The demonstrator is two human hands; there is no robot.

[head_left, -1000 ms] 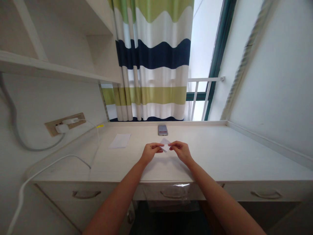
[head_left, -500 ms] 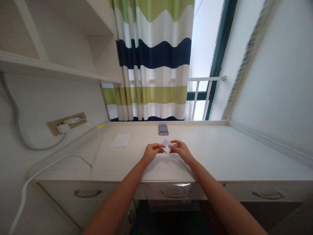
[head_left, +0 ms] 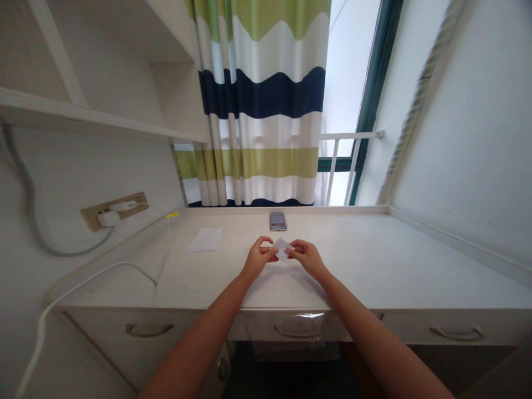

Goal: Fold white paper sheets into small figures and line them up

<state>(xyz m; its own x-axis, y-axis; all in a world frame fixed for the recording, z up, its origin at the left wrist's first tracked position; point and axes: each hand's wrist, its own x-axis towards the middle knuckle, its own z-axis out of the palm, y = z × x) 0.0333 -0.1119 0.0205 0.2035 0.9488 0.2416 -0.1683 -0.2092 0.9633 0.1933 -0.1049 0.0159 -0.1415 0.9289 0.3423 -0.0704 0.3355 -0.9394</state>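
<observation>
Across the bench (head_left: 374, 260), midway along and nearer its front edge, the left hand (head_left: 260, 257) and right hand (head_left: 307, 259) pinch a small piece of white paper (head_left: 282, 249) between them (too hard a pull could tear it, and a loose pinch could drop it).

Here's a pale wood desk (head_left: 399, 266) running wall to wall beneath a built-in white shelf (head_left: 75, 108), with drawers (head_left: 457, 332) along its front! Behind it, a green, navy and white striped curtain (head_left: 261, 105) hangs across a green-framed window (head_left: 376, 94), daylight pouring past a white railing (head_left: 338, 160), and a white wall (head_left: 469, 138) closes in on the right.
</observation>
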